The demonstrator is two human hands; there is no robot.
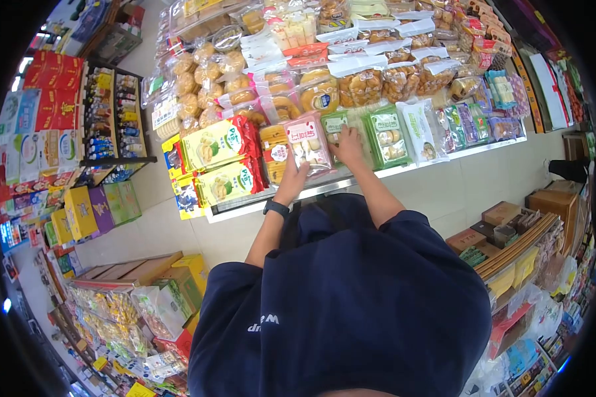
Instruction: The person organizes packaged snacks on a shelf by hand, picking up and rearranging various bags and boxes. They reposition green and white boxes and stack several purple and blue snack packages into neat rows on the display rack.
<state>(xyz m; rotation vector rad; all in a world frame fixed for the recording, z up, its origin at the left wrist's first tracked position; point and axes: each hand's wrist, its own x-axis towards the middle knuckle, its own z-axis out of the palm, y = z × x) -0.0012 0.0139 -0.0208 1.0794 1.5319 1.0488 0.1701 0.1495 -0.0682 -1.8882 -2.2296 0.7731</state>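
My left hand [294,176], with a dark watch [276,208] at its wrist, is closed on the lower left edge of a pink pastry package [309,135]. My right hand [348,147] lies over the lower part of a green pastry package [335,123], fingers apart and touching its top; the hand hides part of it. Another green package [388,137] with round pale pastries sits just to the right. Left of the pink one lies a yellow-orange snack pack [274,147], beside large yellow-green bags [222,143] with red ends.
The display table has a pale front edge [324,188] close to my body. Rows of bagged breads [361,86] and round pastries [205,73] fill its far part. Bottle shelves [112,112] stand left. Stacked goods [152,298] and a wooden-edged shelf [516,255] are behind me.
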